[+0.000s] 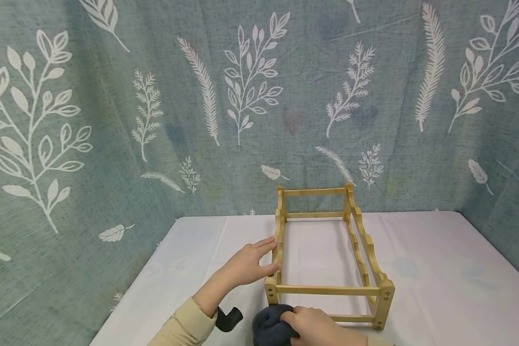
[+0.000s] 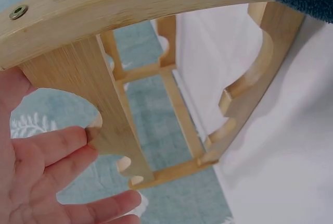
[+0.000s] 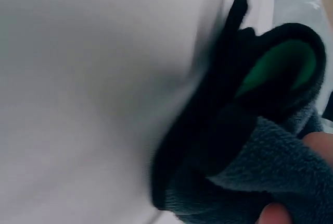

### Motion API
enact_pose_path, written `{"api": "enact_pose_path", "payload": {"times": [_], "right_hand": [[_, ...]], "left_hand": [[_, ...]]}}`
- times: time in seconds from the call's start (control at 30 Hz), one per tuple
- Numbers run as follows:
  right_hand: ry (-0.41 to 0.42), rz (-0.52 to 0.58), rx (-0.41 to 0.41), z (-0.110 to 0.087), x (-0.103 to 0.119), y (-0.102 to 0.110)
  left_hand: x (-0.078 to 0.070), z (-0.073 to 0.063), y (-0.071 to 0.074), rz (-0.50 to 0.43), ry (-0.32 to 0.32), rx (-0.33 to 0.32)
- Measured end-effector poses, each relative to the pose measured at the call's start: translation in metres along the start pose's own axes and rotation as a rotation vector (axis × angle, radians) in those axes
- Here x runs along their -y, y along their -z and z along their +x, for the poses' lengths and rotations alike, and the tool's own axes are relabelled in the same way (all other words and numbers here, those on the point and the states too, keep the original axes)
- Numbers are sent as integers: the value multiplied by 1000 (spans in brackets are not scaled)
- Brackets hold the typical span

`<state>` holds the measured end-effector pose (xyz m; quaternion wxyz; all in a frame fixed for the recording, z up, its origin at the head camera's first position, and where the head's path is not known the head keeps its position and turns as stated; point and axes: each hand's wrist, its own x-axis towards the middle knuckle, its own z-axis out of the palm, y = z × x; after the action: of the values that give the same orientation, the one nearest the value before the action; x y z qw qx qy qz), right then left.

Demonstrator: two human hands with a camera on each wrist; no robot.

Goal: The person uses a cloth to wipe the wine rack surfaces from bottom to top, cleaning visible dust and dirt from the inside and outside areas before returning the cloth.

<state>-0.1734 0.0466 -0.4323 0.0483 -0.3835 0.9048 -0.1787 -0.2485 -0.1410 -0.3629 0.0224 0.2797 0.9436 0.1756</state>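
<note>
A light wooden rack (image 1: 328, 290) with scalloped side rails stands on the white tabletop. My left hand (image 1: 248, 264) rests against its left side, fingers extended and thumb apart. The left wrist view shows fingertips touching the scalloped board (image 2: 86, 78), with the thumb partly hidden behind it. At the rack's near left corner, my right hand (image 1: 313, 327) pinches a bunched dark blue cloth (image 1: 270, 327). Up close in the right wrist view, this terry cloth (image 3: 281, 156) has black edging and a green inner face; only parts of the fingers show there.
The white tabletop (image 1: 432, 288) extends on both sides of the rack. A grey-green curtain (image 1: 250, 163) printed with white leaves hangs behind and at the sides. A black object (image 1: 229, 320) sits by my left wrist.
</note>
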Motion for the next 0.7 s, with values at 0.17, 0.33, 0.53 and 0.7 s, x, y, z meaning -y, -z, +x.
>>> {"api": "enact_pose_path", "payload": {"times": [0.17, 0.33, 0.53, 0.7], "right_hand": [[86, 24, -38, -11, 3, 20], [110, 117, -107, -34, 10, 75], [29, 117, -211, -44, -2, 140], [-103, -11, -302, -36, -24, 175]], "left_hand": [[0, 2, -8, -29, 7, -52], [0, 2, -13, -63, 27, -77], [-2, 1, -11, -116, 63, -50], [-6, -3, -16, -186, 70, -52]]}}
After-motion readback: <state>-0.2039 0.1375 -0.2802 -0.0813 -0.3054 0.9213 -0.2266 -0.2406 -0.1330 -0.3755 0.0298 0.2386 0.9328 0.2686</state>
